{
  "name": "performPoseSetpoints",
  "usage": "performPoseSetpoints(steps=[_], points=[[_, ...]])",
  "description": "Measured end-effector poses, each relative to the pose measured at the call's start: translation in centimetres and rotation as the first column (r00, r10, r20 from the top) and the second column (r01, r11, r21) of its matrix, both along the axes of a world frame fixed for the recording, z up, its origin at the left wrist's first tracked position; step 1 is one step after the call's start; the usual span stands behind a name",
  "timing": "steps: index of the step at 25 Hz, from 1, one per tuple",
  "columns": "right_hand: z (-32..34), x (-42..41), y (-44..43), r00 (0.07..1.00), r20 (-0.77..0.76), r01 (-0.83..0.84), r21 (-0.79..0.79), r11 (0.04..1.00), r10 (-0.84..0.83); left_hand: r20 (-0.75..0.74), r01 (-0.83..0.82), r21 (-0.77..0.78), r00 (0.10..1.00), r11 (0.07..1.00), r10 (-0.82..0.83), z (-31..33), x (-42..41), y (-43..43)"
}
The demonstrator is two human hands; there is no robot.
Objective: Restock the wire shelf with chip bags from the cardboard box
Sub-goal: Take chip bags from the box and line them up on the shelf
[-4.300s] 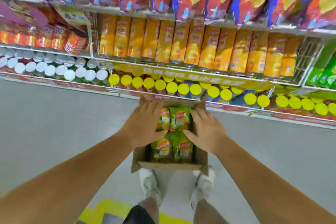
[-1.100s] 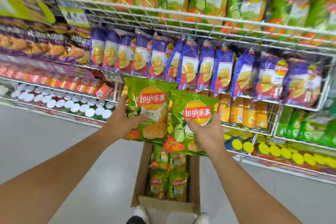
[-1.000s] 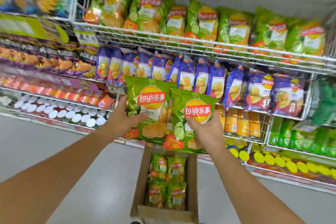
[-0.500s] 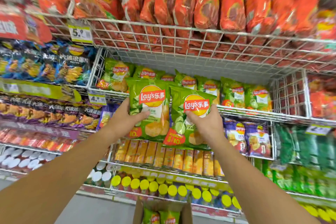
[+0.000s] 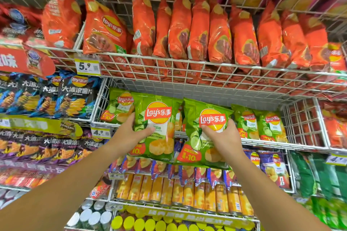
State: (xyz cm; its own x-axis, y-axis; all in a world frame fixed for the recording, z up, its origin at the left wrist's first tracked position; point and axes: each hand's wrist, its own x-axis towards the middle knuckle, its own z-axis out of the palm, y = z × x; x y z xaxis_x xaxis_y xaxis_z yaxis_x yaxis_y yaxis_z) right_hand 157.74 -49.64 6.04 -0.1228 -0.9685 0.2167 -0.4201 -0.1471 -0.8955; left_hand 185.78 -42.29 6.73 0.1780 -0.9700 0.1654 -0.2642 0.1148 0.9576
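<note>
My left hand grips a green chip bag and my right hand grips a second bag, thumbs across their fronts. Both bags are upright just in front of the wire shelf. Stocked bags already stand at either end of that shelf; these two are not yet in. The cardboard box is out of view.

Wire shelf with green chip bags

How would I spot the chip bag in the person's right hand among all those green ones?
Find the wire shelf of green bags beneath the orange bags. Before it the left hand holds an upright bag; yours is the tilted bag beside it, the right hand's thumb touching its logo.
</note>
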Motion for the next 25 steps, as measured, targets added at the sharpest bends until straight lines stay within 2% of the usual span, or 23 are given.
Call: performPoseSetpoints(steps=[2,6,10,19,25], points=[[-0.1,-0.2,-1.5,1.0,-0.014,0.016,0.005,1.0,-0.016,-0.009,0.033,-0.02,0.999,0.999,-0.033,0.6,0.5,-1.0],[-0.5,-0.9,-5.9,0.998,-0.046,0.037,0.046,0.998,-0.035,0.009,-0.03,0.009,0.999,0.999,0.03,0.9,0.8,-4.1],[-0.9,-1.6,-10.5,0.997,-0.079,0.03,0.101,0.994,-0.022,0.115,-0.095,0.038,0.989,0.995,0.09,1.7,-0.9,-8.0],[-2.2,-3.1,-20.3,0.998,0.06,-0.033,0.174,0.984,0.023,0.098,-0.189,0.169,0.98,0.967,0.174,-1.4,-2.9,-17.9],[-3.0,-1.8,-22.7,1.0,0.0,0.008,0.175,0.984,-0.008,0.08,-0.107,0.191,0.992,0.976,0.093,-3.0,-1.7,-23.1]])
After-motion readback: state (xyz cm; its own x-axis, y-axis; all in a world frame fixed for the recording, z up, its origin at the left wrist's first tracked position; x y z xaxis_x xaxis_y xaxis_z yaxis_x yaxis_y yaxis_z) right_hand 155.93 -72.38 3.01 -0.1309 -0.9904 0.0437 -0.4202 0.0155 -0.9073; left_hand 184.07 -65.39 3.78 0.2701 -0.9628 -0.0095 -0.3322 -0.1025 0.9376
